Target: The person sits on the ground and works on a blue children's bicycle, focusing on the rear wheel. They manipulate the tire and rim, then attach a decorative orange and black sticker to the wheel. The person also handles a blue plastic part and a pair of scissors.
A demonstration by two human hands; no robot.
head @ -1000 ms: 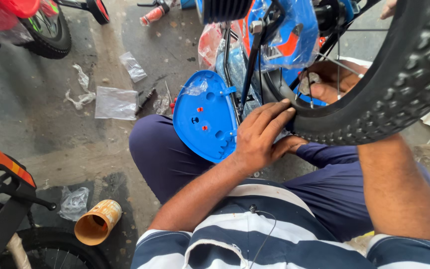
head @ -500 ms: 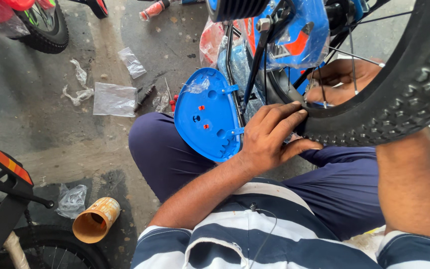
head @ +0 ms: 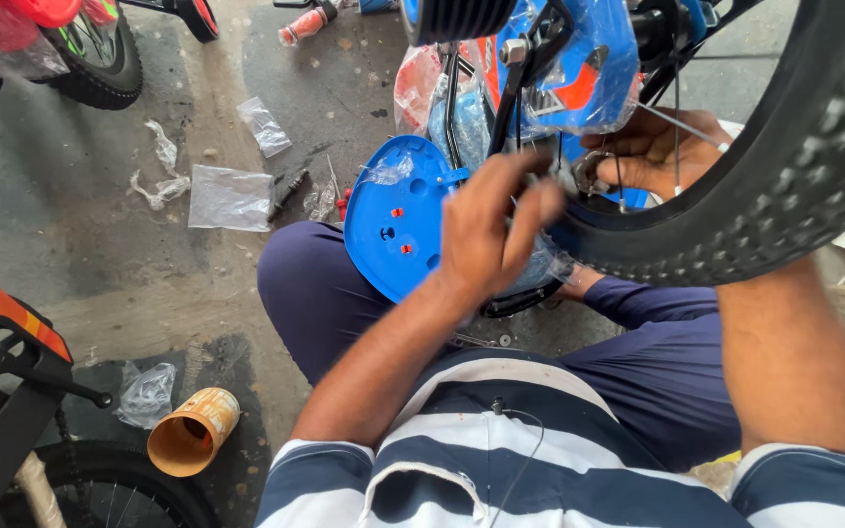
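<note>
Head view is showing a tipped tin can [head: 193,431] lying on the floor at left; the left hand [head: 486,230] is pinching something small at the bicycle wheel [head: 784,186], while the right hand [head: 652,152] is gripping the axle fitting behind the spokes.

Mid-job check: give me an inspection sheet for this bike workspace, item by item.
Surface: grey concrete floor, stained, damp-looking patches.
Job's things: black knobby bicycle tyre; blue plastic-wrapped bike frame; round blue plastic disc resting by the knee.
Clutter: clear plastic bags; tan paper cup on its side.
Grippers: left hand pinching a small part at the wheel hub; right hand behind the spokes, grip unclear.
Cables: thin wire on the striped shirt.
Surroundings: orange-and-black bike at left; red bike top left.
</note>
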